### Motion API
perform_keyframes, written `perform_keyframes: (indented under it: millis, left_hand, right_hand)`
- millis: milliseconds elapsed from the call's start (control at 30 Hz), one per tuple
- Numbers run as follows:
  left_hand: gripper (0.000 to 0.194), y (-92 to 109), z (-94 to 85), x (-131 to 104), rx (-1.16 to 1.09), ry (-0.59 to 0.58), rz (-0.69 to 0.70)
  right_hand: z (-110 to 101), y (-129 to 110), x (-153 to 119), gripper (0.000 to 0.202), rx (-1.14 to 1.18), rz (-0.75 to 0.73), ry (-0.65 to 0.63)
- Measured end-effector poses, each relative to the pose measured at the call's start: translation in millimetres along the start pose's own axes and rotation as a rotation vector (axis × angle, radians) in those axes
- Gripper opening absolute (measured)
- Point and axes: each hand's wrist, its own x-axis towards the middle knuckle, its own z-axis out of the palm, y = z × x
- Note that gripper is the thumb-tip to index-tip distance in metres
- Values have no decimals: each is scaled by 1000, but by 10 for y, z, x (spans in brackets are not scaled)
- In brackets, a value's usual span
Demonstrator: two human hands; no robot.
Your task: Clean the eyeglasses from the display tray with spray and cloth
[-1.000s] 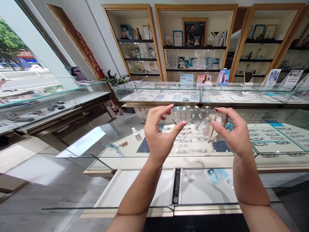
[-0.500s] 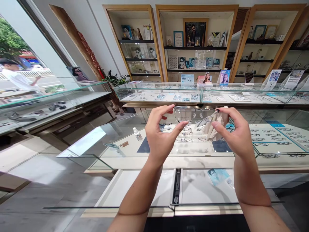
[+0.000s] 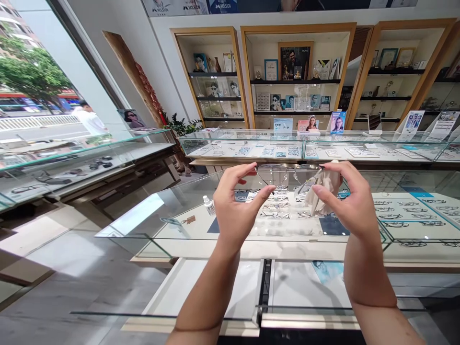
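A pair of thin-rimmed eyeglasses (image 3: 276, 166) is held up level between my two hands, above the glass display case (image 3: 201, 238). My left hand (image 3: 235, 203) grips the glasses at their left end, thumb below and index finger above. At the opposite end, my right hand (image 3: 347, 199) pinches the frame and also keeps a pale cleaning cloth (image 3: 325, 191) in its fingers, which hangs behind the right lens. Through the lenses, rows of spectacles in the case show. My right fingertips are partly hidden by the cloth.
A small white spray bottle (image 3: 208, 205) and a brown tag (image 3: 189, 219) are on the left of the case. Pulled-out drawers (image 3: 212, 287) lie below my forearms. Another glass counter (image 3: 247, 139) runs behind, with a side counter (image 3: 72, 177) at left. Someone in white (image 3: 89, 120) is outside the window.
The view has tilted up and shifted slightly left. The glasses have tipped, so their lenses look flatter. Both hands keep their hold. The person outside appears farther right.
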Motion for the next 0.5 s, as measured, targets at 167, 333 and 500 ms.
perform_keyframes:
  millis: [167,333,500]
  left_hand:
    - [45,16,2,-9,19,-20,-2]
    - [47,12,-1,-7,18,-57,-29]
    - [46,36,-26,6,7,-111,-56]
  right_hand:
    - [43,67,-103,28,10,25,12]
    - [44,52,-177,28,-43,27,19]
    - [28,-5,-214,28,-84,15,53]
